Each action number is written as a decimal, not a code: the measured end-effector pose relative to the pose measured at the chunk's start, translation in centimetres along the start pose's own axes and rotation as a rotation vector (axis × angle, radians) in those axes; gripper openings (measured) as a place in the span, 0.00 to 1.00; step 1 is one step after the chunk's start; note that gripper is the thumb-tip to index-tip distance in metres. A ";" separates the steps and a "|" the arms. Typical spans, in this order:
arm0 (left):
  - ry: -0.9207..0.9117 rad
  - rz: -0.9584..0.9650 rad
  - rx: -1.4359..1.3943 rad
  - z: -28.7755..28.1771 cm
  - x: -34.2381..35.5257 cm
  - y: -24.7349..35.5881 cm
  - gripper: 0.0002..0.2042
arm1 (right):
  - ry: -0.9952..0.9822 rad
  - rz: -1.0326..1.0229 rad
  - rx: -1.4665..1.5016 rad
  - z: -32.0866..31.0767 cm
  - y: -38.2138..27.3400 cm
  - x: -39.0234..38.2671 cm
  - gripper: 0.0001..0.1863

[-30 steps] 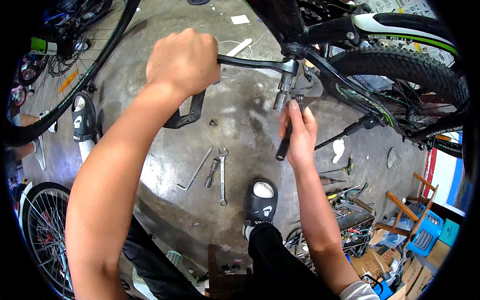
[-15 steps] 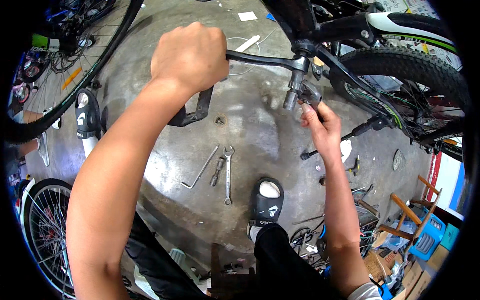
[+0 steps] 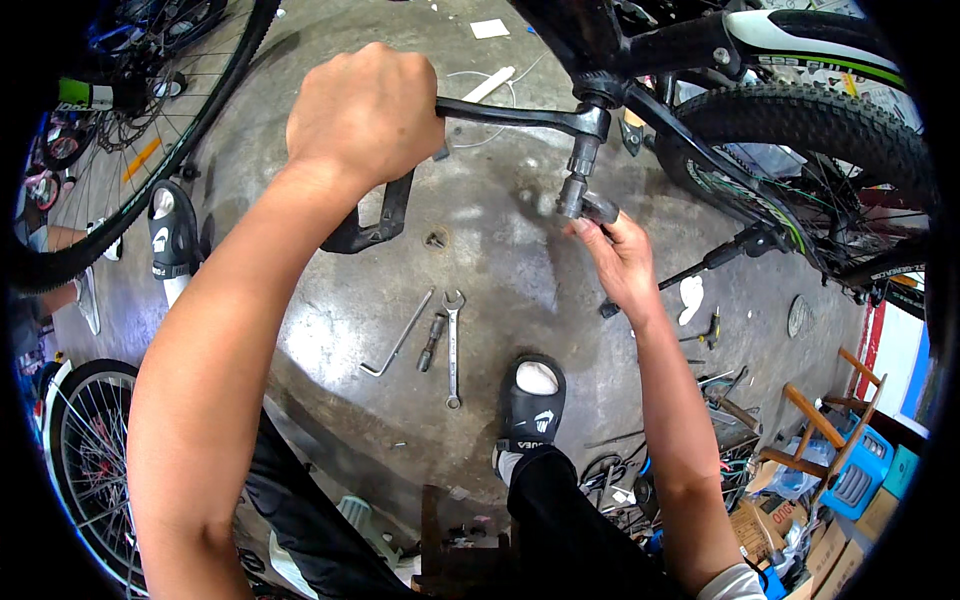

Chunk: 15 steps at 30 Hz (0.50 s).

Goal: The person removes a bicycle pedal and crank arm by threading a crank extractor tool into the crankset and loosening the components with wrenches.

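Note:
My left hand (image 3: 365, 115) is closed over the outer end of the black crank arm (image 3: 510, 117), above its pedal (image 3: 388, 215). A metal cylindrical tool (image 3: 578, 172) sticks out from the crank's hub, toward me. My right hand (image 3: 615, 260) grips a dark wrench (image 3: 600, 208) at that tool's lower end; much of the wrench is hidden by the fingers and foreshortened. The bicycle's black frame (image 3: 655, 55) and knobby rear tyre (image 3: 800, 115) are at upper right.
On the floor below lie a hex key (image 3: 398, 335), a short dark tool (image 3: 431, 342) and a combination spanner (image 3: 453, 355). Other bicycle wheels (image 3: 92, 460) stand at left, beside another person's foot (image 3: 86, 300). Scattered tools, a wooden stool (image 3: 815, 430) and a blue crate (image 3: 860, 460) fill the lower right.
My right hand has moved rightward and up with the wrench, which has swung from hanging below the tool to sitting at its end. My left hand stays on the crank.

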<state>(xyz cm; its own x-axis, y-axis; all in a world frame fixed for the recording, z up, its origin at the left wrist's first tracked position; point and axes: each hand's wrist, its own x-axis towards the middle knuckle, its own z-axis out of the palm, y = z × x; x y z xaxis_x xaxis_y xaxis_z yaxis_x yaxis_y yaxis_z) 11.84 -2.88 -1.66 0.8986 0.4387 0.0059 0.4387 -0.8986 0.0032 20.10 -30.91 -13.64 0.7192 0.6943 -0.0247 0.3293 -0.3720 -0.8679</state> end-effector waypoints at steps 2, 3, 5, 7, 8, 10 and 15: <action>-0.007 0.015 -0.010 0.1 0.0 0.1 0.07 | -0.001 -0.031 -0.018 -0.2 0.3 0.2 0.08; -0.007 0.014 -0.010 0.1 0.0 0.1 0.07 | -0.001 -0.062 -0.036 -0.3 0.5 0.4 0.08; -0.005 0.009 -0.002 -0.1 -0.1 0.3 0.07 | 0.008 -0.135 -0.069 -0.6 -0.3 1.0 0.08; 0.000 0.002 0.007 0.0 -0.2 0.1 0.07 | 0.019 -0.205 -0.104 -0.8 -0.3 1.6 0.08; 0.007 -0.004 0.015 0.0 -0.2 0.1 0.07 | -0.008 -0.247 -0.118 -0.9 -0.1 2.0 0.07; -0.015 0.001 0.027 -0.3 -0.1 0.3 0.07 | -0.036 -0.286 -0.131 -1.1 0.0 2.3 0.06; -0.058 -0.001 0.028 -0.5 0.0 0.5 0.08 | -0.103 -0.266 -0.201 -0.7 0.1 3.1 0.12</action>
<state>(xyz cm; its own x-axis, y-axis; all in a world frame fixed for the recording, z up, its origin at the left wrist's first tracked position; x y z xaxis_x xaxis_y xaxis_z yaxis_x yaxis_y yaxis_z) 12.07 -3.36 -1.16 0.8968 0.4394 -0.0520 0.4387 -0.8983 -0.0249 22.80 -29.23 -13.44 0.5299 0.8379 0.1308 0.6185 -0.2763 -0.7356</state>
